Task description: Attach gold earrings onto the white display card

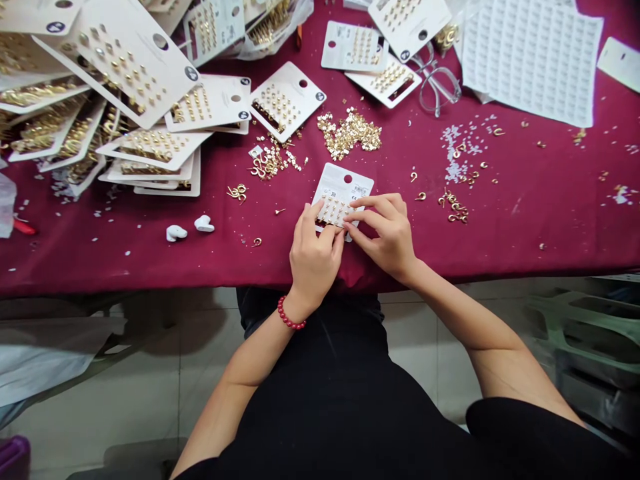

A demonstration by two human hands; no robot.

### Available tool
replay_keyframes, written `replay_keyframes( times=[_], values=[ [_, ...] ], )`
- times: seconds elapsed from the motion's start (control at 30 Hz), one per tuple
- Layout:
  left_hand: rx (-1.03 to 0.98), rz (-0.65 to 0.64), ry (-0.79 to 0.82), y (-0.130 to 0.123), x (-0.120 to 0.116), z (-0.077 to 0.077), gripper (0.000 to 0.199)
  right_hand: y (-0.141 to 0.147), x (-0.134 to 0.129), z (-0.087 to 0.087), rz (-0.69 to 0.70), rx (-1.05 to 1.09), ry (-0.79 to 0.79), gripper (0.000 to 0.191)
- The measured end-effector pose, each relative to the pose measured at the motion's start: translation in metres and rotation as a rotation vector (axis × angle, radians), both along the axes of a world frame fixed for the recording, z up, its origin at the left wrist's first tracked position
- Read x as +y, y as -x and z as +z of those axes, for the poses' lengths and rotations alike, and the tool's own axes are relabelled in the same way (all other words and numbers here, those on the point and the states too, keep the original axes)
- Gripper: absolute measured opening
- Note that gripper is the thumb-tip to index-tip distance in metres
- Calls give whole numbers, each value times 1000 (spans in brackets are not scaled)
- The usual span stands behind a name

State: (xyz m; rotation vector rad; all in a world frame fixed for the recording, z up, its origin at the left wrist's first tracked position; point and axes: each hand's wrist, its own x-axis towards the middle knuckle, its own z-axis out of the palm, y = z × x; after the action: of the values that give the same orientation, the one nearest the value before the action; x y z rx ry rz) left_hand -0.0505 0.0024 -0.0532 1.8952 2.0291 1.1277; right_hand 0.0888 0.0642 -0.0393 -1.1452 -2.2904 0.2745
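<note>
At the near edge of the tabletop (240, 260), centre, lies a card (345, 191) with rows of gold studs (335, 211), tilted slightly, its hole toward the far side. Left hand (315, 257): grip clamped on the card's near left edge, fingers along the side, thumb at the near edge. Red bracelet (287, 321) on that wrist. Right hand (387, 230): fingertips over the card's right part, touching or just above the studs; cannot tell if its grip is pinched on one.

Just beyond the card, a gold heap (350, 135); left of that, a smaller pile (270, 162). Loose hooks (237, 193) to the left, two white earbuds (190, 229) farther left and nearer. Far left, heaped filled cards (125, 63), overlapping. Far centre-right, more filled cards (355, 45), with clear glasses (440, 88) just beside. Far right, a printed sheet (533, 60); nearer, white bits (456, 160) and gold rings (454, 207). Below the tabletop, right, a green stool (585, 312).
</note>
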Motion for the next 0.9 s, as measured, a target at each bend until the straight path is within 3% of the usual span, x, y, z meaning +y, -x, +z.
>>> replay_keyframes(
  times=[0.2, 0.53, 0.9],
  values=[
    [-27, -8, 25, 0, -1, 0, 12, -3, 3, -4, 46, -1, -75, 9],
    [-22, -14, 13, -1, 1, 1, 10, -1, 9, -2, 139, 98, -11, 7],
    [-34, -17, 28, -1, 3, 1, 11, 1, 2, -5, 95, 189, 52, 7]
  ],
)
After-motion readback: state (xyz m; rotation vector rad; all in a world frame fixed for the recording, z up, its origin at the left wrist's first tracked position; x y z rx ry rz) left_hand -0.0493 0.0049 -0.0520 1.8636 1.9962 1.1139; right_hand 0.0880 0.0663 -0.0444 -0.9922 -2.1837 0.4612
